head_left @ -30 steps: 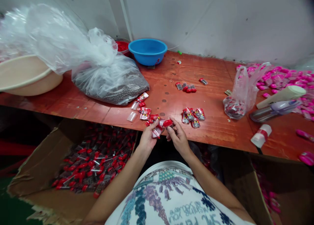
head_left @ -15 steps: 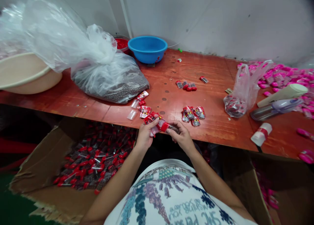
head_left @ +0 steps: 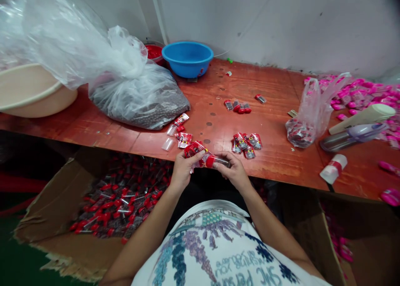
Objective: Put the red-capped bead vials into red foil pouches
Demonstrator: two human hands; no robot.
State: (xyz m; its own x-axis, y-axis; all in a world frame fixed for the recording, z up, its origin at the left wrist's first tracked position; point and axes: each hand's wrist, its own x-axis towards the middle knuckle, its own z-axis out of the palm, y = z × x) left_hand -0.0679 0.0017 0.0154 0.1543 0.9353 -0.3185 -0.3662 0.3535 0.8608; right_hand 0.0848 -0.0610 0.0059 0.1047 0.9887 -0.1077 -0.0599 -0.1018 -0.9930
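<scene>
Close to the table's front edge, my left hand (head_left: pixel 184 169) is closed on a red printed packet (head_left: pixel 194 148). My right hand (head_left: pixel 233 169) grips a small clear container with a red cap (head_left: pixel 210 161), dark contents showing through its side. The capped end meets the packet between my two hands; whether it is inside cannot be made out. Left of my left hand lie another red packet (head_left: pixel 184 140) and a clear empty tube (head_left: pixel 167 143). A small pile of red printed packets with dark contents (head_left: pixel 246 144) rests on the table to the right.
A plastic bag of dark pellets (head_left: pixel 140 98), a blue basin (head_left: pixel 187 59) and a cream basin (head_left: pixel 34 90) stand behind. Below left is a cardboard box (head_left: pixel 46 211) of red-capped containers. A tied bag (head_left: pixel 301 130) and pink items (head_left: pixel 365 94) lie right.
My hands stay together at the edge, still holding the packet and the container. The packet and the red cap have shifted slightly. The view has tilted a little.
</scene>
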